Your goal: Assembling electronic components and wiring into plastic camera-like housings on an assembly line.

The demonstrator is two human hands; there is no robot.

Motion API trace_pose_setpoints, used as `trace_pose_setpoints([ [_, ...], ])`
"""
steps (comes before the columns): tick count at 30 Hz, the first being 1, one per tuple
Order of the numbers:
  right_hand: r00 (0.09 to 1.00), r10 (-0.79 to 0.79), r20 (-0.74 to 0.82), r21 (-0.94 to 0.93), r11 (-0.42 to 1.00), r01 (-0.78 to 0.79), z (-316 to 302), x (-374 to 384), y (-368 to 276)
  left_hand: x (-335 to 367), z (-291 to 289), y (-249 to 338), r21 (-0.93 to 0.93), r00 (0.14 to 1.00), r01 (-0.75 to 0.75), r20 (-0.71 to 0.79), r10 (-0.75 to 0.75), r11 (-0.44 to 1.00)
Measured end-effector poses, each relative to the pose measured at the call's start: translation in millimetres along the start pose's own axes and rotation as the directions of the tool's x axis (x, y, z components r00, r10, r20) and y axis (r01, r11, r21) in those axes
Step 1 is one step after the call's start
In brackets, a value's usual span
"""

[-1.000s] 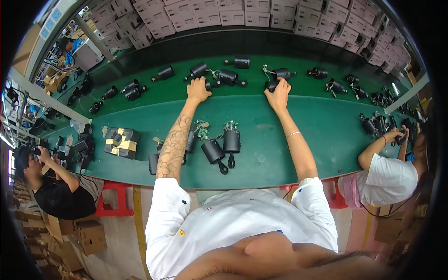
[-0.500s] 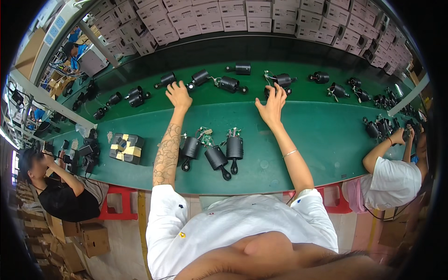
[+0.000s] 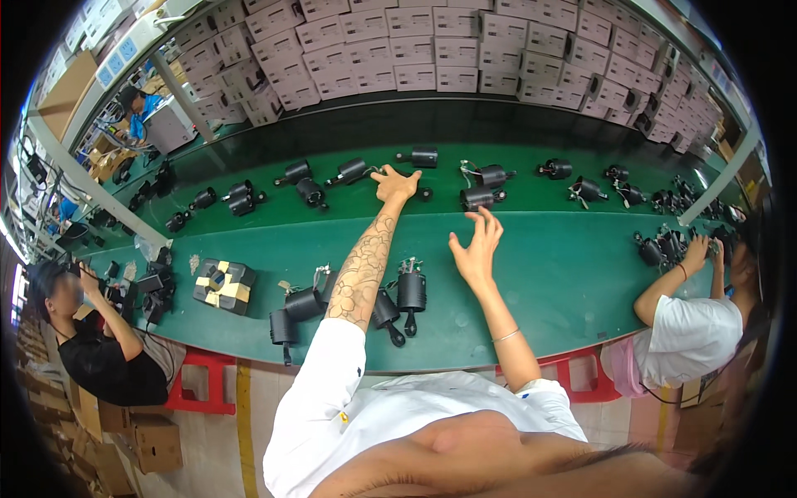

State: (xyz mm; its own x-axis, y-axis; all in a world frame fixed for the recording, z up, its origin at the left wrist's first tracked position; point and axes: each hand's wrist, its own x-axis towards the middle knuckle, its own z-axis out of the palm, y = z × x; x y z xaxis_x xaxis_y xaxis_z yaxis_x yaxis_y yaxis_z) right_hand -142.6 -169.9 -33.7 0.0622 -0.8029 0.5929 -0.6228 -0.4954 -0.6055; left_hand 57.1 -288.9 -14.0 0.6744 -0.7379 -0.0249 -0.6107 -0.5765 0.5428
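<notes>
Green surface (image 3: 564,282), with a taped block (image 3: 224,286), black with yellow strips, as the reference piece.

Item: near cylinders (image 3: 412,292), black, at least four, right of the taped block. Eyelet ends faced the wearer; loose wires and small green boards showed at the opposite ends of some. Part hidden by the left forearm.

Item: green strip (image 3: 540,197), beyond the taped block, bearing a spread row of like cylinders, several trailing wires.

Item: left hand (image 3: 397,186), beyond and right of the taped block, fingers spread over a dark eyelet end (image 3: 425,193); whether the grip had closed on anything beneath could not be told.

Item: right hand (image 3: 476,251), farther right of the taped block, grip released and vacant, fingertips just beside a ribbed cylinder (image 3: 476,198).

Progress, by judgement: partial. Row laid out on the strip, though unevenly spaced and variously angled; near group unhandled, its visible wiring uncovered. No finished, closed-up unit could be confirmed.
</notes>
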Motion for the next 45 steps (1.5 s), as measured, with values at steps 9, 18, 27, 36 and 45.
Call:
trace_pose_setpoints([
  [9,0.994,0.105,0.008,0.112,0.988,-0.105,-42.4,-7.1,-10.7,-34.7,-28.3,-25.9,-0.521,0.929,-0.31,0.013,0.37,0.795],
  [18,0.845,0.148,0.514,0.753,0.392,-0.528,-120.1,-13.5,-65.3,-214.1,-165.4,-65.8,-0.917,0.539,0.33,0.377,0.753,0.224],
  [27,0.755,-0.061,0.653,0.752,0.174,-0.636,-113.9,-45.9,-59.7,-272.2,-155.0,-89.7,-0.972,0.556,-0.039,0.172,0.813,0.232],
  [36,0.601,0.015,0.799,0.598,-0.133,-0.791,-113.8,-50.5,-51.5,-279.1,-146.7,-90.2,-0.862,0.507,-0.39,0.093,0.857,0.324],
  [45,0.778,0.186,0.6,0.783,-0.336,-0.524,-106.5,-48.8,-47.0,-287.7,-134.7,-98.4,-0.863,0.663,-0.184,0.244,0.707,0.47],
])
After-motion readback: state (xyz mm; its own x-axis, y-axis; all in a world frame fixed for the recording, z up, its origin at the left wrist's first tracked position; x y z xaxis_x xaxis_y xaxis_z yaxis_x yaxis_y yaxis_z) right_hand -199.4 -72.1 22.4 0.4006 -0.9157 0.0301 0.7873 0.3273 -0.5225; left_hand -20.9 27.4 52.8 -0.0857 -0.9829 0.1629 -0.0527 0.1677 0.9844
